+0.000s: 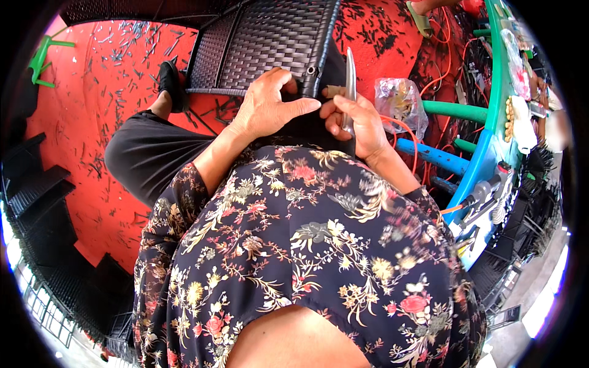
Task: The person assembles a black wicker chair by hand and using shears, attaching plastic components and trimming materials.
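Note:
A dark brown woven wicker furniture piece (264, 46) stands tilted in front of my lap, its near corner between my hands. My left hand (267, 104) grips that corner, fingers curled over the edge and thumb stretched along it to the right. Just right of the corner, my right hand (362, 119) is closed round a knife (350, 73) with a narrow, slightly curved metal blade pointing up and away. Tan tape wraps one right finger. The knife's handle is mostly hidden in the palm.
Black strip scraps litter the red floor (116, 122). To the right, a clear plastic bag (402, 104) lies by an orange cord (414, 147) and a table with green and blue legs (432, 156), tools on its top. A green stool (46, 58) stands far left; a sandalled foot (420, 18) shows far right.

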The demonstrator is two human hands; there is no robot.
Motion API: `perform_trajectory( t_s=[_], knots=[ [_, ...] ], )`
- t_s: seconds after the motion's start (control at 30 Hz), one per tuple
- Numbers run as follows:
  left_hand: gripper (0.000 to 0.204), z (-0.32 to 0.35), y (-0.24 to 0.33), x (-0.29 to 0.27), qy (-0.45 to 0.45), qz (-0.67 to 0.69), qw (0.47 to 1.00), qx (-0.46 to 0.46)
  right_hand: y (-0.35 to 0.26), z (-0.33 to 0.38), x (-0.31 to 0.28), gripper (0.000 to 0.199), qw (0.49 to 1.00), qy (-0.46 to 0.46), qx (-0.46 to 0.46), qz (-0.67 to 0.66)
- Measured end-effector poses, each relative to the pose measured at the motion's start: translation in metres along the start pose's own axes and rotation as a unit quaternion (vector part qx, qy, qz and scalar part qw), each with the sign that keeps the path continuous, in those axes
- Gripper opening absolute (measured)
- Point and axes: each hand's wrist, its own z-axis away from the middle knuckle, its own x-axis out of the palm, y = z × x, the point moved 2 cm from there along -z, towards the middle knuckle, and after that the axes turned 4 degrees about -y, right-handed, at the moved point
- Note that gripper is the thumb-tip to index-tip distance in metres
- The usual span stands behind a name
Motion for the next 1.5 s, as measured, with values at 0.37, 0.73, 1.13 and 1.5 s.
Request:
perform_trajectory(
  t_s=[0.37, 0.73, 1.13, 1.5],
  knots=[
    [0.038, -0.005, -0.001, -0.013, -0.098, 0.064, 0.977, -0.178, 0.012, -0.011, -0.011, 0.035, 0.998, -0.047, 0.012, -0.041],
    [0.045, -0.014, 0.002, -0.016, -0.06, -0.117, 0.991, -0.03, 0.014, -0.02, -0.007, 0.027, 0.999, -0.038, 0.023, -0.01],
    [0.033, -0.009, -0.02, -0.047, -0.161, -0.035, 0.986, -0.022, -0.035, -0.121, 0.012, 0.037, 0.96, -0.033, -0.174, 0.216],
    [0.029, -0.019, -0.01, -0.077, -0.056, -0.007, 0.998, -0.031, -0.061, -0.146, 0.054, 0.019, 0.976, -0.074, -0.178, 0.103]
  ],
)
